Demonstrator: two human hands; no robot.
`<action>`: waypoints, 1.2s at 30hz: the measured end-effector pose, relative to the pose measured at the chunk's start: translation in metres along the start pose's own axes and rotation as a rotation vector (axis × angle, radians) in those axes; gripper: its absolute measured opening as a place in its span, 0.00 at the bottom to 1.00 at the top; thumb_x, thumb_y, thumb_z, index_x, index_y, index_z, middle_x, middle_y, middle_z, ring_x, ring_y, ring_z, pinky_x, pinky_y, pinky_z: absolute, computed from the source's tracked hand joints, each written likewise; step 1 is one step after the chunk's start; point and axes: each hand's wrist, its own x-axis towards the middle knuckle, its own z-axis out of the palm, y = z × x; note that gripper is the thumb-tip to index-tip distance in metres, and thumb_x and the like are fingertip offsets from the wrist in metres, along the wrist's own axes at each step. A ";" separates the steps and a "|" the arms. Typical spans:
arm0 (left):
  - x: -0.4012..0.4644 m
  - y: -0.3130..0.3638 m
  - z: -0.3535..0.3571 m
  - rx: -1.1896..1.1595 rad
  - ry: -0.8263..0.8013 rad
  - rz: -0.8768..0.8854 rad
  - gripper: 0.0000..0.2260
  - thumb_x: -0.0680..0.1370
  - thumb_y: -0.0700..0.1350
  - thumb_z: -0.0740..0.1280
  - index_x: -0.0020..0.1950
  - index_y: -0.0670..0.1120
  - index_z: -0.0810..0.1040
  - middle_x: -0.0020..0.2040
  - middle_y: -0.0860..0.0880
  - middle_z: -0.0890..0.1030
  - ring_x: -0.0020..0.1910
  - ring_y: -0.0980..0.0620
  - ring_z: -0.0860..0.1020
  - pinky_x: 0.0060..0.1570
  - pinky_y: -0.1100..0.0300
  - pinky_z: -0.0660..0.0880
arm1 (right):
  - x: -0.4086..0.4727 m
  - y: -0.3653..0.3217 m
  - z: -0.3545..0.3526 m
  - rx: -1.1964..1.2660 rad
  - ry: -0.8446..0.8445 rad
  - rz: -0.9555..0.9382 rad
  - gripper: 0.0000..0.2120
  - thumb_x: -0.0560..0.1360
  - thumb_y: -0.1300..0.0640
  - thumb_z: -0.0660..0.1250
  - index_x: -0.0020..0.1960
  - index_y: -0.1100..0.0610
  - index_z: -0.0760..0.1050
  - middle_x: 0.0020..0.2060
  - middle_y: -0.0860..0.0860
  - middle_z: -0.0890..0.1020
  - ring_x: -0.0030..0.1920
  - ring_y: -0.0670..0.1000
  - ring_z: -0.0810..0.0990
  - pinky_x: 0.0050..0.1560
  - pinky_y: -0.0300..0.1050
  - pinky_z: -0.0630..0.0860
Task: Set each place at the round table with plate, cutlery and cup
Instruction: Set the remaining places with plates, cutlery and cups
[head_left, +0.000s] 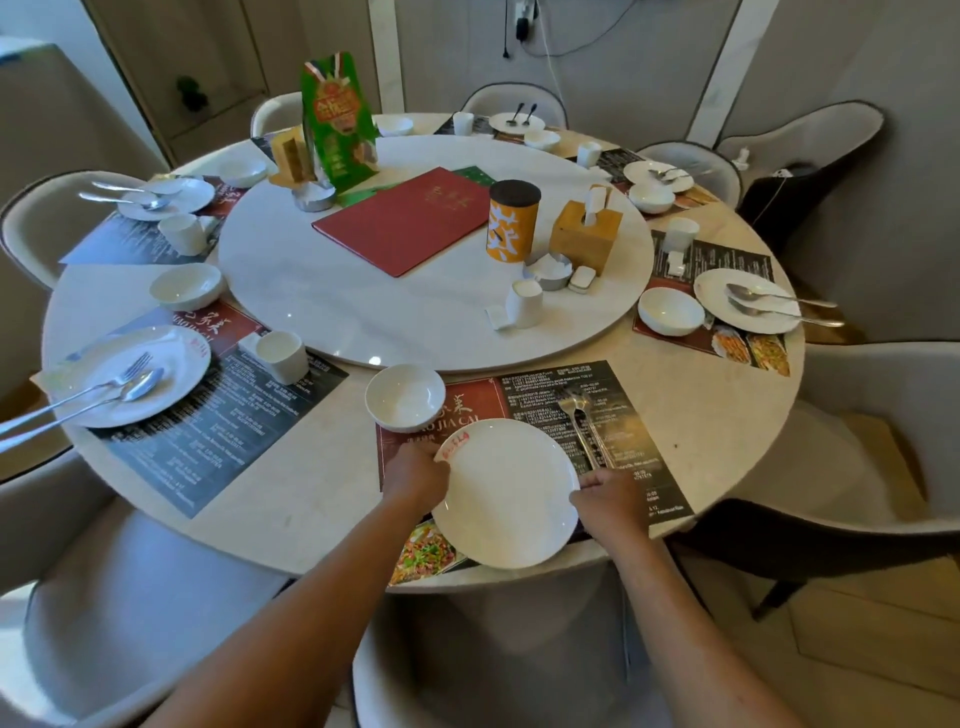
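Flat, both hands' grip holds plate (506, 493); fork (584, 423) tines outward.

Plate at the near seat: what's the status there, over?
Both hands on the plate: left hand and right hand grip opposite rims. Plate over the placemat, bowl beside, cutlery alongside. No cup here yet.
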 end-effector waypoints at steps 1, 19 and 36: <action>0.000 0.001 0.001 -0.030 -0.007 -0.028 0.16 0.78 0.39 0.62 0.60 0.52 0.84 0.54 0.50 0.84 0.50 0.48 0.80 0.47 0.57 0.76 | -0.001 0.000 0.001 -0.002 0.005 -0.007 0.05 0.67 0.63 0.69 0.39 0.54 0.80 0.36 0.49 0.83 0.39 0.53 0.82 0.42 0.50 0.82; -0.033 -0.002 0.011 -0.131 0.040 -0.067 0.26 0.78 0.34 0.61 0.73 0.54 0.74 0.69 0.49 0.77 0.66 0.44 0.75 0.60 0.47 0.78 | -0.014 0.008 0.007 -0.172 0.101 -0.078 0.24 0.74 0.54 0.68 0.70 0.49 0.71 0.60 0.51 0.81 0.57 0.57 0.79 0.48 0.47 0.75; -0.036 -0.001 0.016 -0.173 0.174 -0.129 0.22 0.78 0.34 0.64 0.69 0.50 0.76 0.67 0.48 0.77 0.62 0.44 0.76 0.56 0.45 0.80 | -0.017 0.012 -0.002 -0.228 0.067 -0.202 0.20 0.75 0.56 0.67 0.66 0.48 0.76 0.51 0.49 0.84 0.51 0.55 0.81 0.47 0.46 0.77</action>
